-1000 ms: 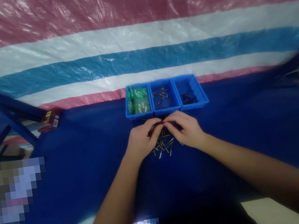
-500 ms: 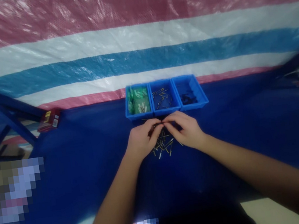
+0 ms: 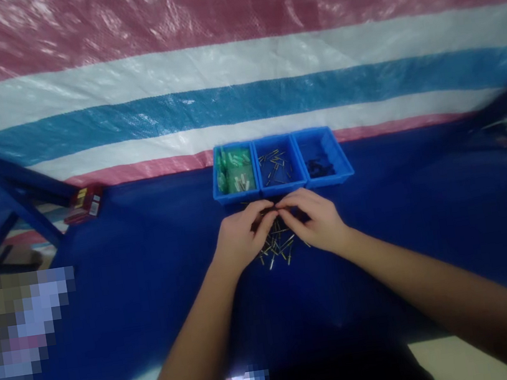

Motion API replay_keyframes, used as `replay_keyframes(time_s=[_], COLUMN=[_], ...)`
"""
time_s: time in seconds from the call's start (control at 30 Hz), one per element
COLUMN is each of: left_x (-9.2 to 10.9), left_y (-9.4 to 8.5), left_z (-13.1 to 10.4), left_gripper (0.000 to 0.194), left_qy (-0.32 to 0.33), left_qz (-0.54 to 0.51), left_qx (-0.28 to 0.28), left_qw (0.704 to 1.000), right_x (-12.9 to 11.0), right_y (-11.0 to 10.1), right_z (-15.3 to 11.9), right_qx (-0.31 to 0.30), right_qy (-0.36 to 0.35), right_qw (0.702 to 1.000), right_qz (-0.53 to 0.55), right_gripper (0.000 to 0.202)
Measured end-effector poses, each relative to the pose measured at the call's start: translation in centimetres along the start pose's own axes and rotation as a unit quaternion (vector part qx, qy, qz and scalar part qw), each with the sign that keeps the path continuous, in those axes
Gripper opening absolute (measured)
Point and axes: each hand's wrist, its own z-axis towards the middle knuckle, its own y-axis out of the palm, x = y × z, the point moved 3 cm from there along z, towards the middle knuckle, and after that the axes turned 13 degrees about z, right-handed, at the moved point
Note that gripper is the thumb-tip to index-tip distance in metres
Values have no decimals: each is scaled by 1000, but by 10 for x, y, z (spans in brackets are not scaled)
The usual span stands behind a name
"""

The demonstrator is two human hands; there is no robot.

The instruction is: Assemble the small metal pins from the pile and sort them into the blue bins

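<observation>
My left hand (image 3: pixel 242 234) is closed in a pinch, thumb and forefinger meeting above a heap of thin metal pins (image 3: pixel 275 250). Facing it, my right hand (image 3: pixel 315 219) pinches in the same way, and the fingertips of both hands meet or nearly touch. Whatever they hold between them is too small and too covered to name. The pins, brass and silver in colour, lie loose on the blue table (image 3: pixel 162 278) under and between my hands, which hide part of the heap.
Three blue bins stand side by side beyond my hands. The left bin (image 3: pixel 216 189) holds green bags and small white pieces, the middle bin (image 3: pixel 301 167) thin metal pins, the right bin (image 3: pixel 342 158) small dark parts. A red box (image 3: pixel 83 204) lies at the table's left.
</observation>
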Motion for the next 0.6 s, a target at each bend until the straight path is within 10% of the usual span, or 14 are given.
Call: replay_keyframes(time_s=[0.6], left_x=[3], left_y=[-2], left_z=[1], left_gripper=[16], left_qy=[32], left_qz=[-17], left_qx=[40], left_qw=[999], right_x=[1], right_y=[0], right_z=[0], right_qx=[16], right_qy=[-4], right_qw=[1000], right_qz=[-13], right_gripper=[14])
